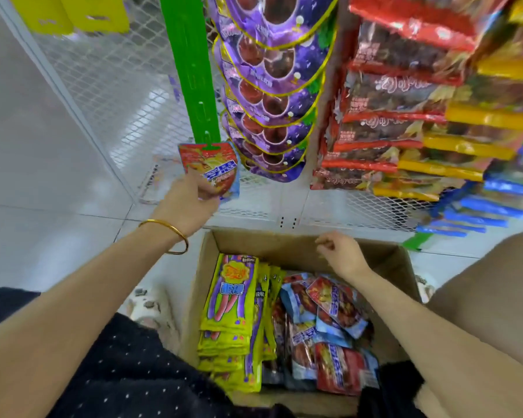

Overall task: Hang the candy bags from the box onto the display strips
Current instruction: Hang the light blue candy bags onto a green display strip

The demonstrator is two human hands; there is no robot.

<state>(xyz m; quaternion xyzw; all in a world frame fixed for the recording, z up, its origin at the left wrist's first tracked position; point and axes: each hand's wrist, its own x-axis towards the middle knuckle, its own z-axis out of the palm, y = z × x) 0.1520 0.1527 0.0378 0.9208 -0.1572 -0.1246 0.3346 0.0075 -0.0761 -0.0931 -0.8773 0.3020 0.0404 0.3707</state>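
Left hand (191,200) grips a red candy bag (212,170) hanging at the green display strip's (191,70) lower end. Right hand (341,254), loosely curled and holding nothing, hovers above the cardboard box (284,239).

The scene is brightly and evenly lit in white light, with soft pale reflections on the glossy white tiled floor (43,164) at the far left and only faint shadows inside the brown cardboard box (299,245). Small glare spots glint on the shiny purple candy bags (272,95) hanging far centre. The wide-angle lens bows the straight bright green plastic display strip (191,70) and white wire mesh panel (109,86), and the stacked red, yellow and blue packets (435,116) at the far right are smeared and out of focus.
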